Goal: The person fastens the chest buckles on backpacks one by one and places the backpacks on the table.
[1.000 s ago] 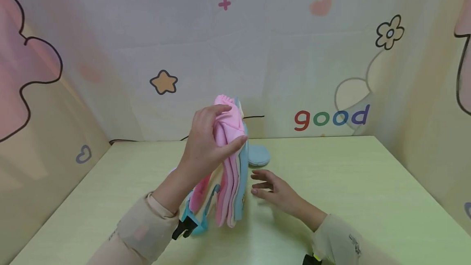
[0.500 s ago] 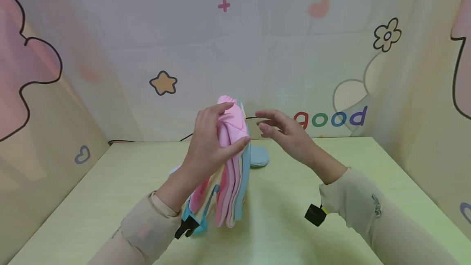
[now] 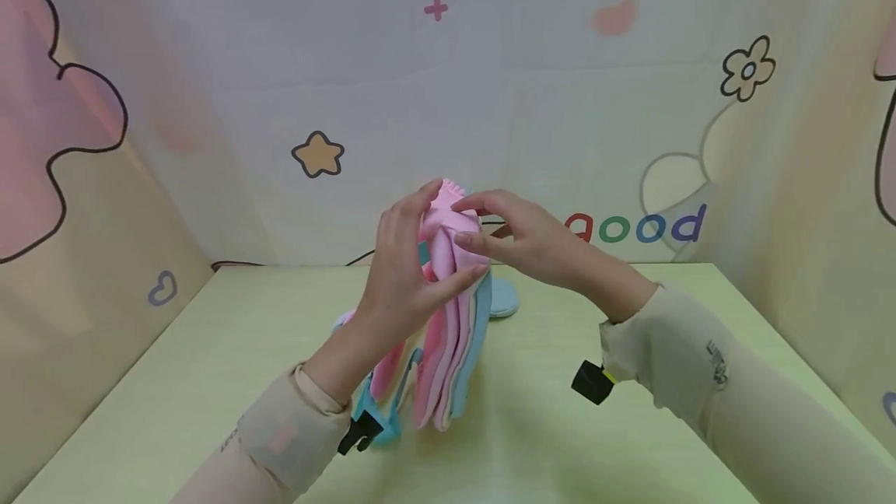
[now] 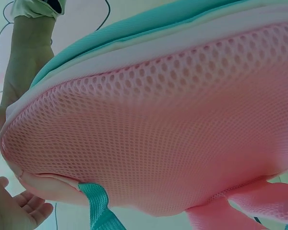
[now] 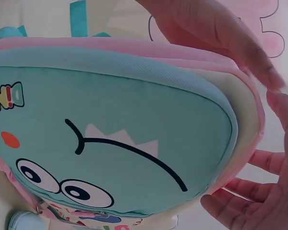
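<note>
A child's backpack [image 3: 443,348] in pink, cream and teal stands on its edge, its end panel [image 3: 439,216] uppermost. My left hand [image 3: 402,259] holds this upper end, its thumb across the near side and the fingers on the far side. My right hand [image 3: 535,243] has its index finger and thumb at the same pink panel, a gap between their tips. In the right wrist view the front pocket [image 5: 134,134] carries a cartoon face, and my right fingers [image 5: 235,203] are at its edge. Pink mesh backing [image 4: 149,124] fills the left wrist view.
Teal straps [image 3: 381,411] hang at the backpack's lower left. A flat, rounded light-blue piece [image 3: 504,299] lies behind it at right. The pale green table [image 3: 175,364] meets a printed cloth backdrop [image 3: 392,99] at the back and sides.
My right hand rose from low beside the backpack, then came left to its upper end. The backpack's top has shifted slightly right with my left hand still on it.
</note>
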Tool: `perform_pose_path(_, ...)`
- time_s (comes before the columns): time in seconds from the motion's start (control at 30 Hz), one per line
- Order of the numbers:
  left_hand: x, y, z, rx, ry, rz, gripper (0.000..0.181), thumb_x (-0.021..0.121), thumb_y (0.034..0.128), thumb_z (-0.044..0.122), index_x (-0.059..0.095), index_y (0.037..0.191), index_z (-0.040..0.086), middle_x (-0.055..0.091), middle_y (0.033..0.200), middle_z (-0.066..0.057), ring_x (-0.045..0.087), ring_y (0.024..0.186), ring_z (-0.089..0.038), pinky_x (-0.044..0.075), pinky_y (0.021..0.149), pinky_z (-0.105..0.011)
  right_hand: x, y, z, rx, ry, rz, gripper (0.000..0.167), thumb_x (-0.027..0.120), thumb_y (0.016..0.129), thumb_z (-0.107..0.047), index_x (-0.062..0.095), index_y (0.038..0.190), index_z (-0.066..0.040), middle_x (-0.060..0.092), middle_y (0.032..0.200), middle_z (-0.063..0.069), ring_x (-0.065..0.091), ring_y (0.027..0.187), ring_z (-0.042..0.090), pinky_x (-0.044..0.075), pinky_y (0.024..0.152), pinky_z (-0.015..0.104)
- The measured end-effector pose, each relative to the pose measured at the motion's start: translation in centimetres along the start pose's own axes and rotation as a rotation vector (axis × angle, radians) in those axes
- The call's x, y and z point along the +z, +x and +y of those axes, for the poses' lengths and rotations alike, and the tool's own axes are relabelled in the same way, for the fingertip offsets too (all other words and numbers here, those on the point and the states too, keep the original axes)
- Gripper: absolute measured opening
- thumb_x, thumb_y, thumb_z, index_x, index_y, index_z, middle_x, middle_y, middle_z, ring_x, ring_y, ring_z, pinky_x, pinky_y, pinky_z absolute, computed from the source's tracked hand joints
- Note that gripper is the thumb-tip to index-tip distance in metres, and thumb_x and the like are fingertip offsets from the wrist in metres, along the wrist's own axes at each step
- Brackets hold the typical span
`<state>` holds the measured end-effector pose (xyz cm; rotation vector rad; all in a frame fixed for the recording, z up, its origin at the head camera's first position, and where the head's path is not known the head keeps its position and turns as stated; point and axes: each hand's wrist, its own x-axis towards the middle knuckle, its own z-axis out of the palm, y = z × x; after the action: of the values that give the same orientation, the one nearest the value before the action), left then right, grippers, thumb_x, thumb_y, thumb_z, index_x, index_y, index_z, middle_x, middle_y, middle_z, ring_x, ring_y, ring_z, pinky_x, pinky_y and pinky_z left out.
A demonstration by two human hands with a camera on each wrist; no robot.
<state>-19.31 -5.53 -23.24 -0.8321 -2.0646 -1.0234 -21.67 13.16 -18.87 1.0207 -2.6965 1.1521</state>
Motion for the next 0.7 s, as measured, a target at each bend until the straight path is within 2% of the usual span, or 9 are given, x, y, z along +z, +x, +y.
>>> perform_pose_path(0.13, -0.2, -0.3, -0.1, 0.000, -0.002, -0.008, 0.088, 0.080, 0.0759, 0.026, 0.031, 0.146, 0.007, 0.044, 0.143, -0.015, 0.038, 0.131, -0.029, 0.046, 0.097, -0.053, 0.1, -0.1, -0.1, 0.015, -0.059, -0.004, 0.057, 0.062, 0.092, -0.037, 0.043, 0.141, -0.014, 0.044, 0.143, 0.004, 0.046, 0.128, 0.024, 0.052, 0.096, 0.043)
perform_pose_path(0.2, -0.3, -0.6, -0.3, 0.007, 0.006, -0.005, 0.086, 0.078, 0.0776, 0.034, 0.032, 0.145, 0.005, 0.044, 0.143, -0.016, 0.037, 0.132, -0.030, 0.045, 0.099, -0.054, 0.2, -0.2, -0.1, 0.029, -0.079, -0.001, 0.059, 0.063, 0.092, -0.036, 0.042, 0.142, -0.015, 0.043, 0.144, 0.005, 0.047, 0.127, 0.025, 0.053, 0.094, 0.043)
perform_pose_path(0.33, -0.4, -1.1, -0.6, 0.017, 0.041, 0.006, 0.089, 0.056, 0.0837, 0.066, 0.035, 0.144, 0.004, 0.044, 0.142, -0.017, 0.037, 0.133, -0.033, 0.045, 0.100, -0.056, 0.1, -0.6, 0.2, 0.038, -0.097, 0.013, 0.059, 0.063, 0.091, -0.034, 0.042, 0.143, -0.014, 0.043, 0.144, 0.006, 0.047, 0.126, 0.026, 0.052, 0.095, 0.043)
perform_pose_path(0.43, -0.6, -1.6, -0.9, 0.004, 0.073, 0.013, 0.098, 0.040, 0.0803, 0.079, 0.037, 0.142, 0.003, 0.045, 0.141, -0.017, 0.038, 0.133, -0.035, 0.044, 0.100, -0.057, 0.0, -0.7, 0.3, 0.031, -0.102, 0.024, 0.059, 0.063, 0.091, -0.033, 0.042, 0.142, -0.013, 0.043, 0.143, 0.007, 0.047, 0.126, 0.026, 0.052, 0.096, 0.044)
perform_pose_path(0.6, -0.9, -2.9, -1.8, -0.067, 0.109, 0.004, 0.100, 0.039, 0.0781, 0.081, 0.038, 0.142, 0.004, 0.045, 0.141, -0.016, 0.037, 0.132, -0.035, 0.042, 0.100, -0.059, 0.1, -0.7, 0.4, 0.013, -0.100, 0.029, 0.058, 0.063, 0.091, -0.032, 0.043, 0.142, -0.012, 0.044, 0.143, 0.008, 0.048, 0.126, 0.027, 0.051, 0.097, 0.044)
perform_pose_path(0.7, -0.9, -3.9, -2.3, -0.112, 0.117, -0.014, 0.097, 0.045, 0.0800, 0.078, 0.037, 0.144, 0.005, 0.044, 0.142, -0.016, 0.037, 0.132, -0.035, 0.042, 0.100, -0.059, 0.2, -0.7, 0.4, 0.012, -0.099, 0.025, 0.058, 0.063, 0.091, -0.031, 0.043, 0.142, -0.012, 0.043, 0.143, 0.009, 0.049, 0.125, 0.027, 0.052, 0.096, 0.043)
